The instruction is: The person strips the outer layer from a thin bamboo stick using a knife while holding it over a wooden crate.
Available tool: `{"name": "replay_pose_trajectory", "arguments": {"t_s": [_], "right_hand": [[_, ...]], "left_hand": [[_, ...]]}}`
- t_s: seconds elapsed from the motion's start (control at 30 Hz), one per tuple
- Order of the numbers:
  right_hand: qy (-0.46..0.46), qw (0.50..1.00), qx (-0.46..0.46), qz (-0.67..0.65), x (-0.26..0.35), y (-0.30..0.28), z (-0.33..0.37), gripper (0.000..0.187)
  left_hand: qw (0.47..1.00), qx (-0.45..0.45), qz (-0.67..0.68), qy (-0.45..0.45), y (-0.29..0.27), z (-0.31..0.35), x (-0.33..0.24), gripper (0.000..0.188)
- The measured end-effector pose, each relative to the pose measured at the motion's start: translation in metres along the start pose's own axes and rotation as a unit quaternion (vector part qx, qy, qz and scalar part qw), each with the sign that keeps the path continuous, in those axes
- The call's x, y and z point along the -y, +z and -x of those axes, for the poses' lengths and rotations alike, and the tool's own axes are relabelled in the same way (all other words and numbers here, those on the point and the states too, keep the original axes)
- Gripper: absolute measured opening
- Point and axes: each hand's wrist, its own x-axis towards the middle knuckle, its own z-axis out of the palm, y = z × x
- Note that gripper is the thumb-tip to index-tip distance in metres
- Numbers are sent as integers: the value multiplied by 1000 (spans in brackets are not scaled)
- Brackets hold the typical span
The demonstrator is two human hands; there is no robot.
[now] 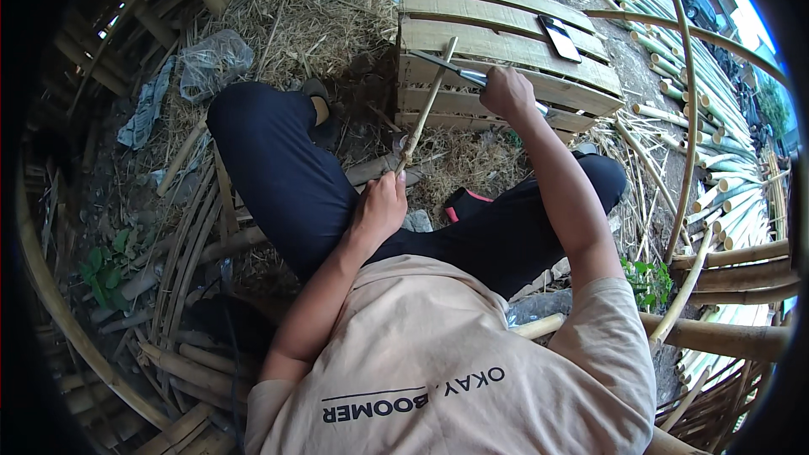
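A slim bamboo stick (426,105) with a knobbly joint low down slants up between my knees. Around its lower end my left hand (379,209) is closed. My right hand (509,94) grips the handle of a long, narrow-bladed knife (438,61), above the near edge of a wooden slatted crate (472,35). The blade points left and crosses the stick close to its upper end; whether it cuts into the wood I cannot tell. Part of the handle is hidden by my fingers.
A phone (559,39) lies on the crate's right side. Dry straw and shavings (291,8) cover the ground, with a clear plastic bag (216,64) at left. Bamboo poles (729,160) are stacked at right; a black and pink object (465,205) sits between my legs.
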Motion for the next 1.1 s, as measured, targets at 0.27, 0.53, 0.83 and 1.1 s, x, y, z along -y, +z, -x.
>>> {"name": "replay_pose_trajectory", "arguments": {"t_s": [0.27, 0.53, 0.83, 1.1], "right_hand": [[-27, 998, 45, 20, 13, -6, 8, 19], [11, 1000, 24, -5, 4, 2, 0, 22], [-19, 1000, 5, -3, 1, 2, 2, 19], [1, 1000, -5, 2, -4, 5, -7, 19]], "left_hand": [[1000, -14, -6, 3, 3, 1, 0, 35], [1000, -10, -24, -8, -3, 5, -7, 31], [1000, 0, -12, -11, -2, 2, -4, 35], [1000, 12, 0, -1, -2, -2, 2, 40]]}}
